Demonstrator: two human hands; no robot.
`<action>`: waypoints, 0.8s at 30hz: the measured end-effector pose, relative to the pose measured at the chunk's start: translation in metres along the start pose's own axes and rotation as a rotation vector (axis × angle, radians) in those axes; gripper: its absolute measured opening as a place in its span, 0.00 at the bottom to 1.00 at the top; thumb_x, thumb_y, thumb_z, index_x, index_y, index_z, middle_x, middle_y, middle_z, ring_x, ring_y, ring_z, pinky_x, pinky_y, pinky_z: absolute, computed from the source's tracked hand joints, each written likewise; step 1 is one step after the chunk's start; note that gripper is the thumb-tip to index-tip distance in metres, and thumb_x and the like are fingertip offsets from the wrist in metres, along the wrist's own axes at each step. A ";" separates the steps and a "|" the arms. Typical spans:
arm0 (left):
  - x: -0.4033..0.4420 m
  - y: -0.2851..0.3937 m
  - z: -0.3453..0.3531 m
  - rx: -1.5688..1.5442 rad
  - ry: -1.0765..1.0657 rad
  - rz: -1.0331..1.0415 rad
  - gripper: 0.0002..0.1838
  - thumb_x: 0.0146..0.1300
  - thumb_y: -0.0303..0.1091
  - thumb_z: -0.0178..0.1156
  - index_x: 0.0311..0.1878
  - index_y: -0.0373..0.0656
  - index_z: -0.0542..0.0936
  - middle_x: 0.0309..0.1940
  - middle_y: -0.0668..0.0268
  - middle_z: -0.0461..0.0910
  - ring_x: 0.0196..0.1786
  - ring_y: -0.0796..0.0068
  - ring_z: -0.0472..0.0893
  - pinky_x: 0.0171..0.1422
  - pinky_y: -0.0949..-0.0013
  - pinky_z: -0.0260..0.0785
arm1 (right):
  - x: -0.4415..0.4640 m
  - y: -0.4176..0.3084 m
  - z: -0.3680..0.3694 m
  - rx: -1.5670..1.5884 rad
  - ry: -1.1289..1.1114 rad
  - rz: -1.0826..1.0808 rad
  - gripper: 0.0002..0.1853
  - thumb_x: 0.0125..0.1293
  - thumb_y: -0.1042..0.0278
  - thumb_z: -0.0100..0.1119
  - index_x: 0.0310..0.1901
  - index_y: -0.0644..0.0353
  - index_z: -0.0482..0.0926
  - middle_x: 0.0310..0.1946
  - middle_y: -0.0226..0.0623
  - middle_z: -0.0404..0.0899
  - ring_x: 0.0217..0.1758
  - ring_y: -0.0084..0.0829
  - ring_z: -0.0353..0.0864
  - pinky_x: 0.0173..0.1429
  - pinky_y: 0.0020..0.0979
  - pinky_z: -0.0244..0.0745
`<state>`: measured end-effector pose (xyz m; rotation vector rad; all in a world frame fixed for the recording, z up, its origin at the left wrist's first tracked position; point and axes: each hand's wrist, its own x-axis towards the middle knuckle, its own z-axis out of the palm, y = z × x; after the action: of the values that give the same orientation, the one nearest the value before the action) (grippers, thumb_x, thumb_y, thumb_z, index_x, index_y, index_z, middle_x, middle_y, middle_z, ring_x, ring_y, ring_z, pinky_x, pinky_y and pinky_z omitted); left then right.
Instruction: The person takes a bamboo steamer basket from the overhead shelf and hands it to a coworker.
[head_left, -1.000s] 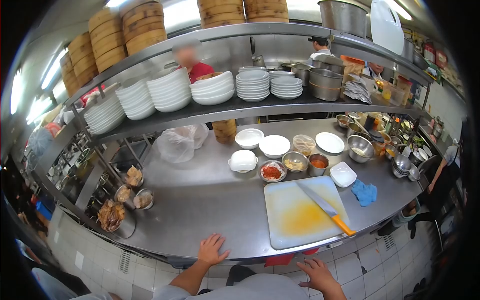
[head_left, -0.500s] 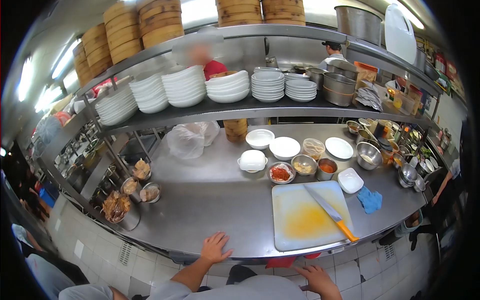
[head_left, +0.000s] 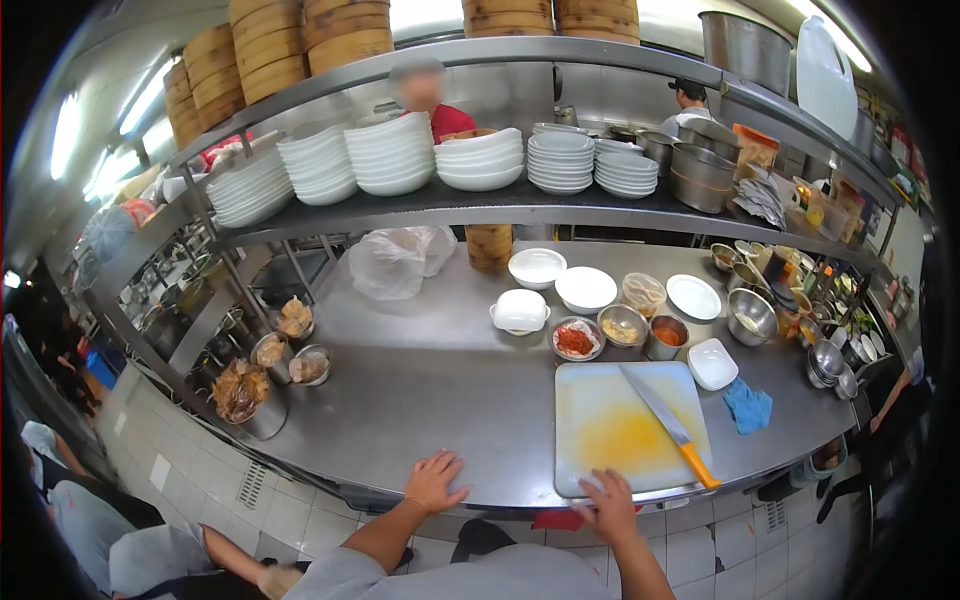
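Observation:
My left hand (head_left: 436, 481) lies on the front edge of the steel counter (head_left: 400, 400), fingers spread, holding nothing. At the near edge of the white cutting board (head_left: 580, 400) is my right hand (head_left: 608, 502), its fingers apart and nothing in them; whether it touches the board I cannot tell. The board has a yellow-orange stain. A knife (head_left: 657, 408) with an orange handle lies slantwise across the board's right side. Right of the board are a blue cloth (head_left: 748, 405) and a square white dish (head_left: 713, 364).
Behind the board stand bowls of red food (head_left: 576, 340), pale food (head_left: 622, 326) and orange sauce (head_left: 667, 336). A plastic bag (head_left: 395, 262) lies farther back. Stacked white bowls (head_left: 390, 155) fill the shelf above. Tins of food (head_left: 262, 410) stand at left. Other people are nearby.
My right hand has risen from below the counter edge to the board's near edge. The left hand stays on the counter edge. The whole view has shifted slightly.

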<state>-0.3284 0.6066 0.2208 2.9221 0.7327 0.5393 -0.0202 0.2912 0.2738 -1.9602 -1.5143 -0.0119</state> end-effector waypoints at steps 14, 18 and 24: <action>0.003 0.006 -0.002 -0.021 -0.025 -0.002 0.37 0.69 0.65 0.68 0.73 0.52 0.83 0.77 0.62 0.78 0.83 0.55 0.72 0.77 0.45 0.64 | -0.013 0.088 0.056 -0.453 0.452 0.017 0.25 0.68 0.47 0.63 0.63 0.45 0.92 0.69 0.40 0.87 0.72 0.51 0.81 0.75 0.54 0.71; 0.005 0.006 -0.003 -0.018 -0.027 -0.008 0.37 0.68 0.66 0.68 0.73 0.53 0.83 0.77 0.62 0.78 0.83 0.55 0.72 0.78 0.46 0.64 | -0.015 0.088 0.057 -0.438 0.475 0.027 0.25 0.68 0.47 0.63 0.62 0.44 0.92 0.68 0.38 0.87 0.73 0.51 0.81 0.75 0.54 0.71; 0.005 0.012 -0.009 -0.033 -0.039 -0.029 0.36 0.70 0.66 0.67 0.73 0.54 0.82 0.79 0.63 0.76 0.84 0.57 0.70 0.81 0.47 0.61 | -0.016 0.088 0.057 -0.429 0.483 0.033 0.24 0.67 0.47 0.65 0.61 0.43 0.93 0.67 0.35 0.88 0.73 0.49 0.81 0.76 0.53 0.70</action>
<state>-0.3223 0.5979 0.2322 2.8782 0.7534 0.4857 0.0302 0.2947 0.1803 -2.0996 -1.2211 -0.7962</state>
